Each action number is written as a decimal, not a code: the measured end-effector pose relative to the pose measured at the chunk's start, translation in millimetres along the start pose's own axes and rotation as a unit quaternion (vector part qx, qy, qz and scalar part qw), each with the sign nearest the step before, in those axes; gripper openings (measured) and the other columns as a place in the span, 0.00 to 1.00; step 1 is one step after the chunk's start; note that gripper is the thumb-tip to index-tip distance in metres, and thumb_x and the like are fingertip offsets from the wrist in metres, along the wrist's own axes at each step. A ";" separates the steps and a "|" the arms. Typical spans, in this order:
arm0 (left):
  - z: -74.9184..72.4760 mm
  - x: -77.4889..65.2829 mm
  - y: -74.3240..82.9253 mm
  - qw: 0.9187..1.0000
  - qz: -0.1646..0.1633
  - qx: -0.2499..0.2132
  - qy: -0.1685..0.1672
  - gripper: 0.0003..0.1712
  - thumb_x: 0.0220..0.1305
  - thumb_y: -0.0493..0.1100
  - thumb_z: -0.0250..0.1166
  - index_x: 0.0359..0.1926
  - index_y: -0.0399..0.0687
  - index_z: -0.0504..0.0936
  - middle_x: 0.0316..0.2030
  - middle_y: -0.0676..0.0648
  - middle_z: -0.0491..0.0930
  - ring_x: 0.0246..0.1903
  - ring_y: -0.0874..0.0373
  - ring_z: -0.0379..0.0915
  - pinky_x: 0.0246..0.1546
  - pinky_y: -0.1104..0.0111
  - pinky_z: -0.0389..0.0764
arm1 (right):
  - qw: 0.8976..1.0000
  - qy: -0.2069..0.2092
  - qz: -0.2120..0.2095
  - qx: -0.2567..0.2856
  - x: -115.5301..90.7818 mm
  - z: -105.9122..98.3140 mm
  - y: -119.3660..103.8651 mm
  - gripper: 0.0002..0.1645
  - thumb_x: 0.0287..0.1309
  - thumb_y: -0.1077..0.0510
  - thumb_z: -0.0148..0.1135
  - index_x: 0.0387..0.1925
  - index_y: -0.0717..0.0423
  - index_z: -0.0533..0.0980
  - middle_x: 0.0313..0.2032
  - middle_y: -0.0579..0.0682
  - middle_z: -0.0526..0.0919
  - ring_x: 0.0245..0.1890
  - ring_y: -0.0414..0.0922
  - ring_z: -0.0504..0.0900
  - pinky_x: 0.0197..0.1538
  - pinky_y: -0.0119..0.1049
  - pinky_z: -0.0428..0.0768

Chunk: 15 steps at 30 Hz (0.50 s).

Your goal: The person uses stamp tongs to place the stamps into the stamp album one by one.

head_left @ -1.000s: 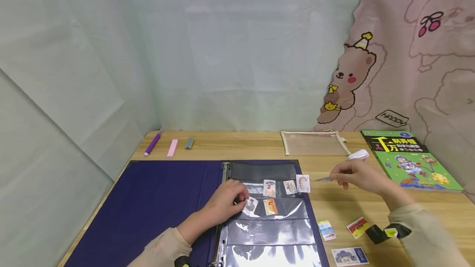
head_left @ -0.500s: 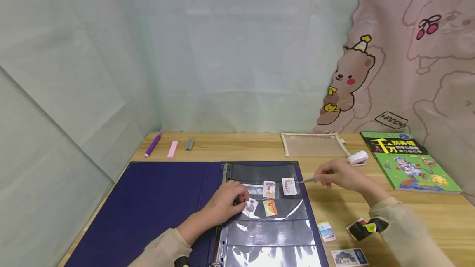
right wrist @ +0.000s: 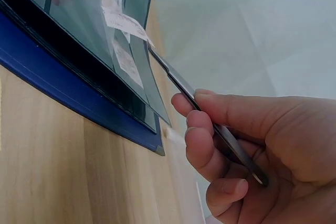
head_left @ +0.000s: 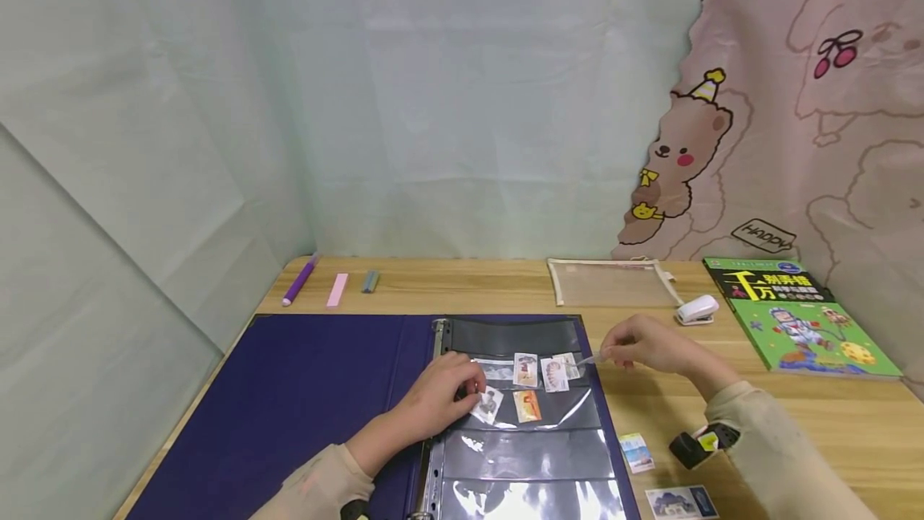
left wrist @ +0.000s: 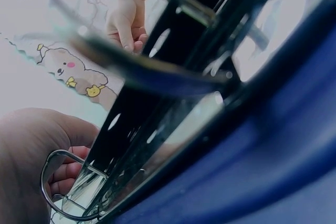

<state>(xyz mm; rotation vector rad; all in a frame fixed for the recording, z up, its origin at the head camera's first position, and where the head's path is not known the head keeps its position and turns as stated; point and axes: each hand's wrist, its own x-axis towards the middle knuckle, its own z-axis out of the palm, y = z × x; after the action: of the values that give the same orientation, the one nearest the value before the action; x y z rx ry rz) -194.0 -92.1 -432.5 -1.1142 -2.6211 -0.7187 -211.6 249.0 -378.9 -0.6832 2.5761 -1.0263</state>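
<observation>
A wooden table (head_left: 447,283) bears a book (head_left: 808,319); right hand (head_left: 650,345) pinches tweezers (right wrist: 181,84); left hand (head_left: 436,392), hold unclear, partly covers a stamp (head_left: 489,405).

In the head view, the book (head_left: 804,318) at the right of the frame has big yellow Chinese writing on its black band: 千万, with 别弄错 next to it. The white writing under that and the writing on the green strip at the top are too small to read in full. Above the book, a tag (head_left: 763,236) drawn on the pink cloth (head_left: 767,175) says HAPPY in dark capital letters. The same HAPPY shows small and tilted in the upper left of the left wrist view.
</observation>
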 end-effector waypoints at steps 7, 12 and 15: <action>0.2 0.2 -0.1 1.000 -0.002 0.000 -0.001 0.09 0.47 0.40 0.67 0.27 0.57 0.75 0.23 0.60 0.70 0.30 0.68 0.63 0.36 0.72 0.66 | 1.000 -0.019 0.011 -0.014 1.1 2.8 -0.9 0.08 0.55 0.60 0.56 0.28 0.61 0.79 0.17 0.53 0.77 0.16 0.37 0.73 0.21 0.28 0.71; -0.3 0.2 0.5 1.000 -0.006 -0.001 -0.004 0.08 0.47 0.40 0.67 0.27 0.57 0.75 0.23 0.60 0.70 0.30 0.67 0.63 0.36 0.72 0.66 | 0.999 -0.034 0.014 -0.008 1.0 3.9 -3.2 0.07 0.54 0.62 0.56 0.27 0.62 0.78 0.17 0.51 0.77 0.16 0.38 0.72 0.21 0.32 0.73; -0.3 0.2 0.3 1.000 -0.006 0.000 -0.003 0.09 0.47 0.40 0.67 0.27 0.57 0.75 0.23 0.60 0.70 0.30 0.67 0.63 0.36 0.72 0.66 | 0.999 -0.041 0.013 -0.004 1.4 4.3 -3.9 0.07 0.54 0.63 0.56 0.27 0.62 0.78 0.17 0.50 0.76 0.16 0.37 0.72 0.21 0.34 0.74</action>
<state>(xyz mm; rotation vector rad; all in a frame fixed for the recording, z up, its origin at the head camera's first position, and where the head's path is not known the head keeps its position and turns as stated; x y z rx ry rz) -193.9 -91.9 -432.1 -1.1028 -2.6349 -0.7190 -209.7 243.3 -379.3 -0.6776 2.5127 -0.9601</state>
